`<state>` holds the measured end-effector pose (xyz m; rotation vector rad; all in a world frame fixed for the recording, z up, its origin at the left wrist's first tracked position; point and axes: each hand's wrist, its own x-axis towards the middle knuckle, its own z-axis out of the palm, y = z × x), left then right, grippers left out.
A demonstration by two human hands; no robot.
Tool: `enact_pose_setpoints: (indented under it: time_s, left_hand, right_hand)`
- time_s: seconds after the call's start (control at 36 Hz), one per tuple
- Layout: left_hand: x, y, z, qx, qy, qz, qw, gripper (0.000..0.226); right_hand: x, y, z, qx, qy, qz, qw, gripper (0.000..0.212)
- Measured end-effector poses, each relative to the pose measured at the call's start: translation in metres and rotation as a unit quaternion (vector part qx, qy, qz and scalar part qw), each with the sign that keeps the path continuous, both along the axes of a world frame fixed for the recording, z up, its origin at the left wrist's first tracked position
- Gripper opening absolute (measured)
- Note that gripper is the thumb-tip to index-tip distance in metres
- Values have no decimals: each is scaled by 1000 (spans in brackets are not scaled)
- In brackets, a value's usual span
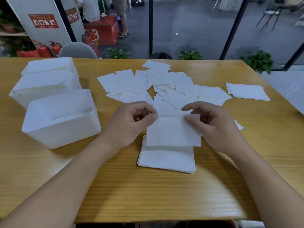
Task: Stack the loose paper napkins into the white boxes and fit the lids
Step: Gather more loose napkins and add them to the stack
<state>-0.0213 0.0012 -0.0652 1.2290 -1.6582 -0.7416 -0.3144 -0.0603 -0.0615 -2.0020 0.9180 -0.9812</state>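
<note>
1. While loose napkins (164, 86) lay scattered across the wooden table (148, 195), one napkin (172, 132) was pinched at its top corners by the left hand (130, 124) and the right hand (213, 125).
2. It was held just above a neat stack (166, 160).
3. Two white boxes (60, 119) were seen at the left, the far one filled.

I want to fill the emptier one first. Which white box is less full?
The nearer box: napkins sit low inside, while the far box is heaped to its rim.

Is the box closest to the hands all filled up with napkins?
No, the nearest white box holds only a low layer of napkins at its bottom.
</note>
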Motion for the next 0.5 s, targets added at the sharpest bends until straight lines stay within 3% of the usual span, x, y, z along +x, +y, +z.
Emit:
enact_pose_setpoints:
  time_s: [0.11,0.19,0.31,0.39,0.5]
  left_hand:
    - [18,2,-4,112,14,-41,993,16]
    - [24,3,-5,168,-70,-53,982,12]
    - [20,6,-3,165,-133,-69,975,7]
    - [17,6,-7,155,-185,-60,969,9]
    - [16,5,-10,124,-193,-31,973,16]
  right_hand:
    - [-5,-1,3,84,13,65,994,30]
    - [-8,-2,2,117,46,98,987,28]
    - [-9,-1,-4,91,153,110,978,28]
    - [-8,0,-8,74,192,102,973,30]
    - [-9,0,-7,33,202,69,976,20]
